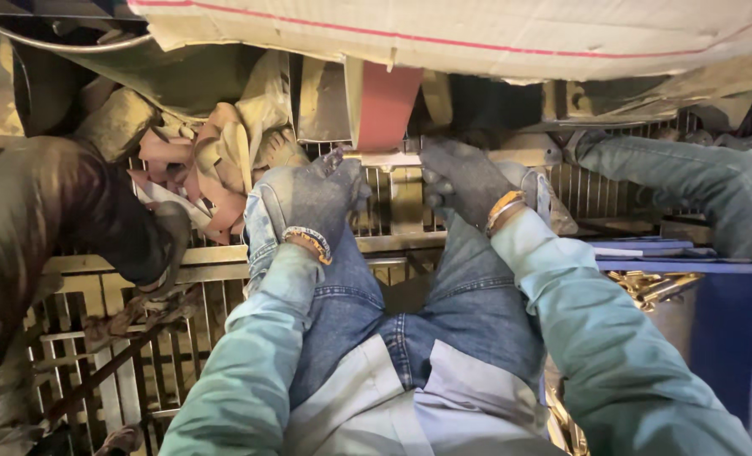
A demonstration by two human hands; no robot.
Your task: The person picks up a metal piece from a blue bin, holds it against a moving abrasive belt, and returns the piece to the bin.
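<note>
I sit with my jeans-clad knees (367,295) under a belt sander. Its reddish-brown belt (388,105) runs down to a pale metal bar (393,159). My left hand (308,203), in a dark grey glove, curls its fingers onto the bar's left end beside the belt. My right hand (469,181), gloved the same way, grips the bar just right of the belt. Whether the bar is a loose piece or part of the machine is unclear, and the gloves hide what lies under the fingers.
A blue crate (730,338) with several brass parts (654,287) stands at my right. Worn sanding belts (198,169) are heaped at the left. A dirty metal grating (131,355) spans below. Another jeans-clad leg (697,177) is at the right, and a pale sack-like cover (477,34) hangs overhead.
</note>
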